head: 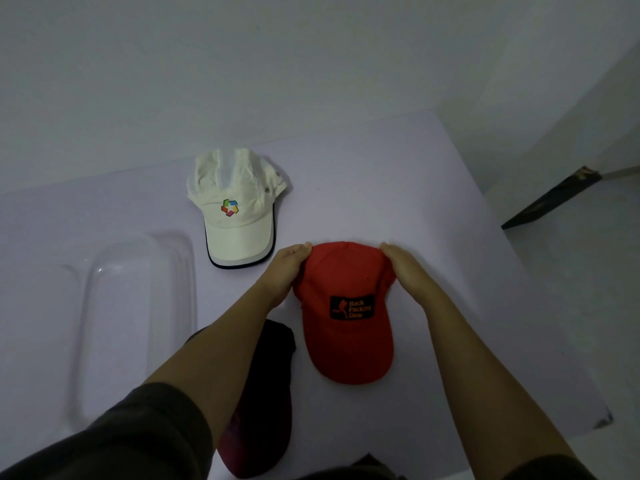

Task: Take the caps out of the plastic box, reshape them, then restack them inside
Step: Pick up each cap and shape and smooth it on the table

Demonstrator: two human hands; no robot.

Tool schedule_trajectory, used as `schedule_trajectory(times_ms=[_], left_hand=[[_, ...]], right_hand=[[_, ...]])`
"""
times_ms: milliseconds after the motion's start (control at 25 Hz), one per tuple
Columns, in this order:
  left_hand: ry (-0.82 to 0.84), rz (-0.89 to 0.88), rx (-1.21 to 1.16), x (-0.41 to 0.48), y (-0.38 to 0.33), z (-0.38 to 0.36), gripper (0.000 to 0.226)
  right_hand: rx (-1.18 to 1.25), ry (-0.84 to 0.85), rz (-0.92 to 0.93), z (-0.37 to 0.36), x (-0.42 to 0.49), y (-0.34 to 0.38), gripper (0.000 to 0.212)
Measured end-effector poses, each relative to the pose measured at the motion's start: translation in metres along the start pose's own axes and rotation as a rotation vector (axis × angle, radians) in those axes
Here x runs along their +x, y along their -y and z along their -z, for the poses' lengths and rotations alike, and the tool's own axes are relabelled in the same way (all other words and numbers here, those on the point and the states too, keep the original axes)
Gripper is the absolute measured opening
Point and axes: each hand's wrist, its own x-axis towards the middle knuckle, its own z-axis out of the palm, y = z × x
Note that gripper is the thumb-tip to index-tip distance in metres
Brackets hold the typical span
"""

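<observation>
so, three caps lie out on the table [398, 188]: a white cap [235, 206] beyond the red cap [346, 313], a dark cap [263, 403] left of it. one clear box [138, 306], farther left, holds nothing. left hand [287, 271] and right hand [405, 268] clasp the red cap's crown.

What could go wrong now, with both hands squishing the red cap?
Pressing too hard, the left hand and right hand might crease the red cap instead of rounding it. The left forearm lies over the dark cap, so it could flatten or drag that one. The clear plastic box is hard to see and easily bumped.
</observation>
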Motion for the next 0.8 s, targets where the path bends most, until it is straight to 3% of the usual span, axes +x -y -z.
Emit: schedule_trajectory(times_ms=[80,320,640,800], left_hand=[[-0.033,-0.020,0.032,-0.001,0.002,0.001,0.033],[-0.137,-0.154,0.255,-0.005,0.001,-0.005,0.038],[-0.149,-0.010,0.142,-0.011,-0.005,0.004,0.025],[-0.011,0.028,0.188,-0.024,-0.014,0.016,0.027]], right_hand=[[-0.023,0.022,0.025,0.002,-0.002,-0.012,0.039],[0.027,-0.137,0.191,-0.014,-0.011,-0.015,0.030],[0.066,-0.151,0.123,-0.017,-0.009,-0.025,0.031],[0.202,-0.143,0.105,-0.010,-0.014,-0.022,0.027]])
